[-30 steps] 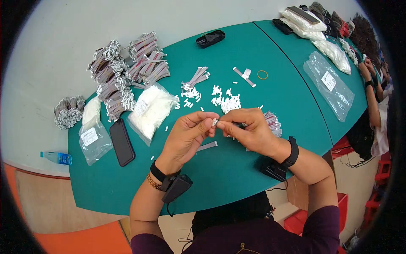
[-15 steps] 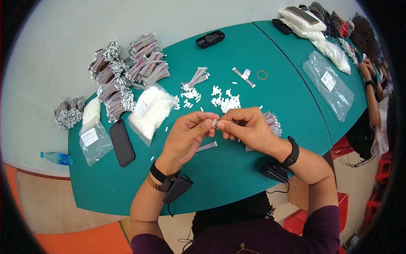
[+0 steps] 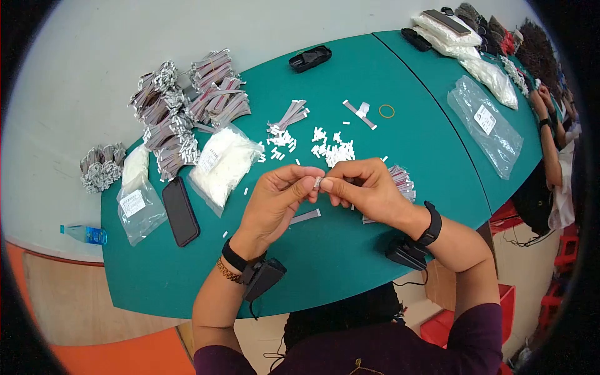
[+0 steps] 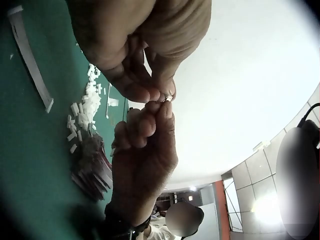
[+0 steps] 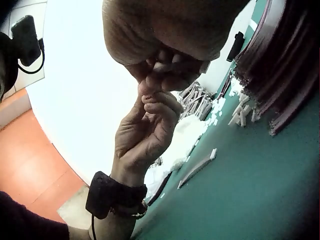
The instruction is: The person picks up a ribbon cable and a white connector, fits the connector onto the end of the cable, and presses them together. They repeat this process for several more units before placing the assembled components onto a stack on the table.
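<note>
Near the front of the green table (image 3: 350,256), both hands meet at the fingertips. My left hand (image 3: 272,203) pinches a small white connector (image 3: 317,182) between thumb and index finger. From the other side, my right hand (image 3: 372,190) grips the same tiny piece with thumb and forefinger. In the left wrist view the connector (image 4: 169,98) shows as a pale speck between the touching fingertips. Across the right hand's palm, a grey strip with a white end (image 5: 204,67) shows in the right wrist view. A bundle of flat grey ribbon cables (image 3: 403,182) lies beside the right hand.
One ribbon cable (image 3: 306,217) lies below the hands. Beyond them are loose white connectors (image 3: 339,152) and a few cables (image 3: 291,114). At left sit a bag of white pieces (image 3: 219,165), a phone (image 3: 180,210) and stacked cable bundles (image 3: 169,119). Another person's hands (image 3: 541,103) work at far right.
The right fingers have shifted slightly at the connector, and the right wrist has turned a little. Both hands otherwise keep their place, with the table things unmoved.
</note>
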